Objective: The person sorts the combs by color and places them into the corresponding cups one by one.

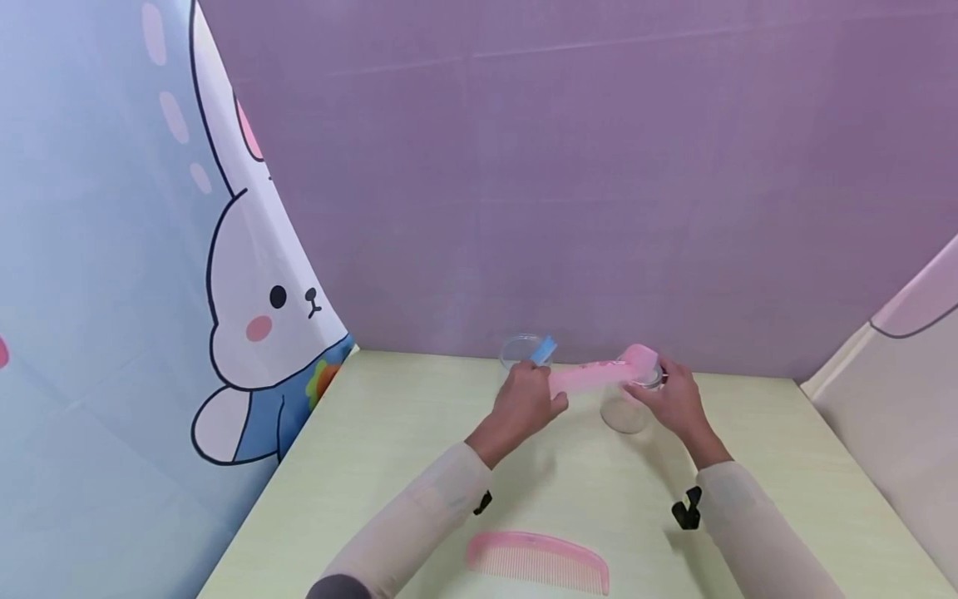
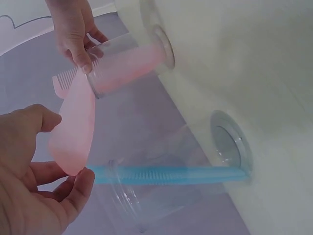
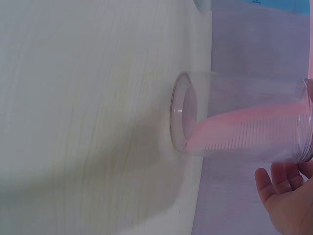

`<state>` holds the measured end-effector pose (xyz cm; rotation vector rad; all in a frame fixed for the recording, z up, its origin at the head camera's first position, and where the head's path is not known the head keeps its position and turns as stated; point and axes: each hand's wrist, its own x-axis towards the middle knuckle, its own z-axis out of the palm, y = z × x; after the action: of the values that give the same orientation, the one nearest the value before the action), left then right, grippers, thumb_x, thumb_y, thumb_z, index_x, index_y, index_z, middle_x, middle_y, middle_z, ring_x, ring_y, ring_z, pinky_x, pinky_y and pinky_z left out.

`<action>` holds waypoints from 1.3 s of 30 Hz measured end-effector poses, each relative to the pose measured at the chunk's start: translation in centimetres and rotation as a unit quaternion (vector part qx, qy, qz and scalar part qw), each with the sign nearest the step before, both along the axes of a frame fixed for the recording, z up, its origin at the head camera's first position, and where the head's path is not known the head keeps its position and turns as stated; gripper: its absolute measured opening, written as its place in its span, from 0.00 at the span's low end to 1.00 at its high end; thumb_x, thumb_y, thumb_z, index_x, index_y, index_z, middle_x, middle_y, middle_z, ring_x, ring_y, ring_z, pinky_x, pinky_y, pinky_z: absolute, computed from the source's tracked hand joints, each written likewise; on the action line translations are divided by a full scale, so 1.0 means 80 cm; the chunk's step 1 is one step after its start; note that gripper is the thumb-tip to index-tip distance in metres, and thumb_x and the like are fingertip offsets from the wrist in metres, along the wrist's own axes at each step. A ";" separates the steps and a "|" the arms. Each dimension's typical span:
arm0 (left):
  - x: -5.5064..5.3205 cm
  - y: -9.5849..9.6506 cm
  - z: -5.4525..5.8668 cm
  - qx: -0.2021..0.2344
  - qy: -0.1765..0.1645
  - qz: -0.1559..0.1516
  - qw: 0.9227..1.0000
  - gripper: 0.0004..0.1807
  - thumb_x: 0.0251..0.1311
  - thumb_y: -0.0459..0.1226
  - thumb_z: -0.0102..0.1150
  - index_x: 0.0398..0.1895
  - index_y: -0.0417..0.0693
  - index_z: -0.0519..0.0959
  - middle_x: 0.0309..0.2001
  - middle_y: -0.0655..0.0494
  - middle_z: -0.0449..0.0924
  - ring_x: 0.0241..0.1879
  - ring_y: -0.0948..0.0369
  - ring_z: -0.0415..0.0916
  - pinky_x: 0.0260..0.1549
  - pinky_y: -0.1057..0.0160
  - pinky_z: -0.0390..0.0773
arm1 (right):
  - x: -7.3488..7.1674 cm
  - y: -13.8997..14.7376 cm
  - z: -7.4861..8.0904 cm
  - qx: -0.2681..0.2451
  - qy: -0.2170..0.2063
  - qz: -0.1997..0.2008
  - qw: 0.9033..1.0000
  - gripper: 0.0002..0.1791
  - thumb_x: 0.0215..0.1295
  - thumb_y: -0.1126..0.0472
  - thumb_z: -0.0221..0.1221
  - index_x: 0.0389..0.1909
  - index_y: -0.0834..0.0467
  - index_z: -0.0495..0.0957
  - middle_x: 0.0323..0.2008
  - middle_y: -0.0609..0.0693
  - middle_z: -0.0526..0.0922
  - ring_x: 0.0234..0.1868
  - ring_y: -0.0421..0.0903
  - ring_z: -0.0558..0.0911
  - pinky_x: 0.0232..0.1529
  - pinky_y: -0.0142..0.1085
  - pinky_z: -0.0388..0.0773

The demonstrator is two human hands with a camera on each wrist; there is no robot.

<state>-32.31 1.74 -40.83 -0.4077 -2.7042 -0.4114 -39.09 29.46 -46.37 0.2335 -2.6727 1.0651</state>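
My left hand [image 1: 520, 401] pinches one end of a pink comb [image 2: 73, 125], whose teeth are turned from sight. The comb's other end reaches the rim of a clear cup [image 3: 244, 88] on the right. Fingers and thumb of my right hand [image 1: 676, 403] grip this cup near its rim. Inside it another pink comb [image 2: 127, 66] stands, its toothed top sticking out past the rim. Beside my left hand, a second clear cup [image 2: 161, 203] holds a blue comb [image 2: 171, 175], which leans in it.
A further pink comb [image 1: 539, 559] lies on the pale table [image 1: 404, 408] near the front, teeth toward me. Behind the cups rises a purple cloth backdrop [image 1: 569, 183]. A blue curtain with a rabbit print [image 1: 254, 274] hangs at the left.
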 end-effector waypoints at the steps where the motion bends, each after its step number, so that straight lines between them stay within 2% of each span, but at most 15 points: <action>1: 0.000 0.001 0.001 0.004 0.000 0.001 1.000 0.16 0.62 0.47 0.63 0.24 0.45 0.77 0.28 0.52 0.77 0.32 0.59 0.75 0.24 0.67 0.75 | 0.000 0.000 0.000 0.000 -0.001 0.001 1.000 0.41 0.61 0.40 0.69 0.62 0.67 0.71 0.50 0.65 0.76 0.48 0.57 0.74 0.38 0.38 0.71; 6: -0.002 0.007 0.007 0.016 0.001 0.006 1.000 0.18 0.65 0.48 0.61 0.23 0.47 0.74 0.37 0.50 0.78 0.39 0.59 0.75 0.33 0.67 0.78 | 0.000 0.002 0.001 -0.001 0.008 0.004 1.000 0.39 0.61 0.41 0.69 0.60 0.67 0.72 0.48 0.64 0.77 0.46 0.56 0.74 0.37 0.39 0.70; 10: -0.006 0.015 0.011 0.034 0.017 0.004 0.999 0.17 0.65 0.48 0.62 0.27 0.45 0.77 0.47 0.47 0.81 0.47 0.57 0.77 0.44 0.64 0.82 | -0.001 0.002 0.001 -0.002 0.017 0.005 1.000 0.37 0.61 0.43 0.70 0.60 0.65 0.73 0.48 0.64 0.80 0.46 0.56 0.74 0.38 0.39 0.70; 13: -0.009 0.024 0.018 0.045 0.024 0.001 0.999 0.16 0.65 0.47 0.62 0.34 0.42 0.82 0.48 0.47 0.81 0.50 0.55 0.77 0.49 0.62 0.82 | 0.000 0.002 0.000 -0.006 0.019 0.004 1.000 0.37 0.61 0.44 0.71 0.61 0.64 0.73 0.48 0.64 0.80 0.45 0.55 0.73 0.37 0.39 0.70; 17: -0.012 0.038 0.029 0.047 0.017 0.002 0.999 0.17 0.66 0.48 0.63 0.37 0.42 0.83 0.44 0.48 0.80 0.46 0.55 0.78 0.46 0.62 0.82 | 0.000 0.002 -0.002 -0.009 0.027 0.004 1.000 0.35 0.60 0.45 0.72 0.59 0.64 0.74 0.47 0.63 0.81 0.43 0.54 0.75 0.36 0.37 0.70; 21: -0.014 0.053 0.036 0.056 0.010 0.007 0.998 0.19 0.66 0.49 0.63 0.43 0.42 0.83 0.47 0.49 0.80 0.47 0.55 0.78 0.46 0.63 0.82 | -0.001 0.004 -0.003 -0.013 0.050 0.012 0.999 0.31 0.59 0.50 0.73 0.56 0.64 0.75 0.44 0.62 0.84 0.39 0.53 0.77 0.34 0.36 0.72; 28: -0.015 0.067 0.039 0.066 -0.001 0.015 0.998 0.22 0.66 0.49 0.65 0.52 0.42 0.83 0.51 0.50 0.80 0.50 0.59 0.78 0.48 0.67 0.82 | -0.002 0.003 -0.006 -0.015 0.060 0.021 0.998 0.30 0.59 0.52 0.73 0.55 0.65 0.76 0.43 0.63 0.84 0.38 0.53 0.78 0.32 0.35 0.73; 33: -0.019 0.070 0.039 0.086 -0.014 -0.010 0.996 0.23 0.67 0.48 0.65 0.59 0.45 0.80 0.56 0.51 0.77 0.54 0.60 0.77 0.51 0.67 0.82 | -0.001 0.002 -0.006 -0.018 0.059 0.020 0.998 0.31 0.59 0.54 0.73 0.57 0.66 0.74 0.47 0.65 0.85 0.43 0.58 0.82 0.38 0.40 0.76; 39: -0.023 0.069 0.037 0.103 -0.043 -0.062 0.992 0.33 0.68 0.46 0.64 0.73 0.47 0.67 0.68 0.51 0.71 0.66 0.57 0.74 0.62 0.62 0.78 | -0.002 0.002 -0.004 -0.022 0.058 0.024 0.998 0.30 0.60 0.54 0.73 0.57 0.66 0.74 0.47 0.66 0.85 0.45 0.59 0.83 0.40 0.43 0.77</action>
<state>-34.15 7.27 -37.87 -0.5101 -2.6909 -0.7503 -39.22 29.65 -46.72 0.3417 -2.5490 1.0885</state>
